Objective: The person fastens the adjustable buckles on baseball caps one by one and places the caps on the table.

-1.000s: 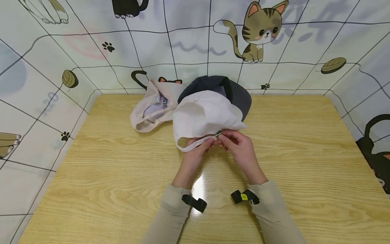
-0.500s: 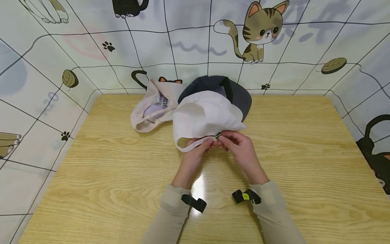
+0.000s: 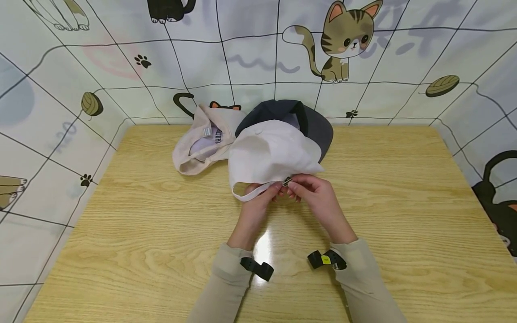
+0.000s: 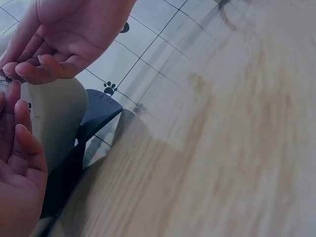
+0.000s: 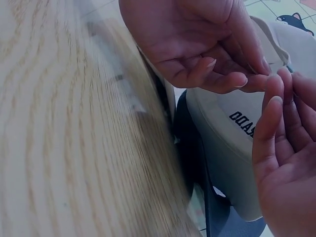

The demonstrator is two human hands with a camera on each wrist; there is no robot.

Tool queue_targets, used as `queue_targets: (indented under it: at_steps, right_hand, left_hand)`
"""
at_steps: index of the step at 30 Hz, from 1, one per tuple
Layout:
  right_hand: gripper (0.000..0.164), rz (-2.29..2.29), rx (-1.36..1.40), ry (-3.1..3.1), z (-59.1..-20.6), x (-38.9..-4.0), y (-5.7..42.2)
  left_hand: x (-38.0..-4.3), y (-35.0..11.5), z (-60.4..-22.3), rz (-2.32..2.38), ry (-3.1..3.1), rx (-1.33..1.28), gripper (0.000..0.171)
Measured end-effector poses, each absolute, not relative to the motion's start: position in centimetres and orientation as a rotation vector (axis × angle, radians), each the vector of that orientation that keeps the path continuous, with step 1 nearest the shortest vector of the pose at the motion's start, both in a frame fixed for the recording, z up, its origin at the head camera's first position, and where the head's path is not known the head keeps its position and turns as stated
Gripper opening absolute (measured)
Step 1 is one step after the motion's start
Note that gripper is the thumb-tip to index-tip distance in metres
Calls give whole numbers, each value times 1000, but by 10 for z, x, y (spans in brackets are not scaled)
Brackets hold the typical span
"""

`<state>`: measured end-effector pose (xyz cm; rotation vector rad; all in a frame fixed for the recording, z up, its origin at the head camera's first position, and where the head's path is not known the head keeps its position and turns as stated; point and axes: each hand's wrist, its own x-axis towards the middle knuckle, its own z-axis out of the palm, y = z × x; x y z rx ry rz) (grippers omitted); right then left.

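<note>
The left hand [image 3: 260, 204] pinches the strap [image 3: 251, 194] of the white cap [image 3: 274, 150] and the right hand [image 3: 321, 199] the buckle [image 3: 286, 181], presumably because limp fabric needs steadying.

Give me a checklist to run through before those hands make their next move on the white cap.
1. Left hand on the strap: ok, thumb and fingers pinch it.
2. Right hand at the small buckle: ok, its fingertips pinch there.
3. Strap end properly seated in the buckle: cannot tell, fingers cover it.
4. Strap side of the white cap facing the person: ok.
5. Dark cap in full view: not ok, the white cap hides part of it.
</note>
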<state>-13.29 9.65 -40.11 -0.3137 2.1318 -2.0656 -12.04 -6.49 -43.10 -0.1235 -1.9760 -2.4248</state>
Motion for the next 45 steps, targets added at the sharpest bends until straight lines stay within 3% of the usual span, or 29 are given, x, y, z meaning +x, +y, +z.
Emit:
queue_targets:
  at_steps: [14, 33, 45]
  right_hand:
    - [22, -2127, -307, 2141, -401, -131, 95]
    - [16, -1977, -279, 2267, -376, -122, 93]
    - [21, -1926, -223, 2439, -377, -121, 92]
  left_hand:
    - [-111, -63, -409, -2416, -2005, -112, 18]
    - [-118, -63, -439, -2443, -1903, -134, 20]
    - [-121, -63, -438, -2450, -1925, -170, 24]
